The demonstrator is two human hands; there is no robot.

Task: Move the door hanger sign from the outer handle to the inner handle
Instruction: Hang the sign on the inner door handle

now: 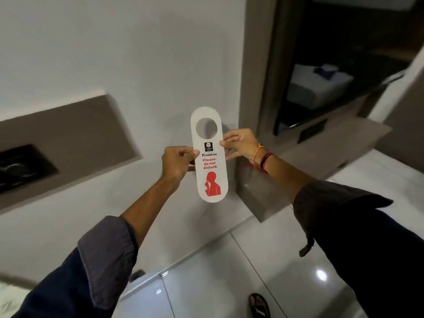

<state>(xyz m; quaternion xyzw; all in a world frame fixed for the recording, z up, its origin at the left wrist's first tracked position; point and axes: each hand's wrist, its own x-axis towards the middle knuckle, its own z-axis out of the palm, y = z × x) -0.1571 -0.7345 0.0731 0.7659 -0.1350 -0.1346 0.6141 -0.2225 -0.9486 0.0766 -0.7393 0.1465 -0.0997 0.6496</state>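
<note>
A white door hanger sign (pixel 210 171) with a round hole at its top, red "Please do not disturb" text and a red figure is held upright in front of a pale wall. My left hand (pixel 176 162) pinches its left edge at mid-height. My right hand (pixel 241 144) pinches its right edge slightly higher, with red and orange threads on the wrist. No door handle shows clearly. The door (pixel 403 99) stands open at the right edge, blurred.
A brown door frame (pixel 254 88) rises right of the sign, opening onto a dim room with a white bed (pixel 319 86). A brown wall recess (pixel 68 138) lies to the left. Glossy white floor tiles (pixel 275 260) spread below, with a sandalled foot (pixel 259 305).
</note>
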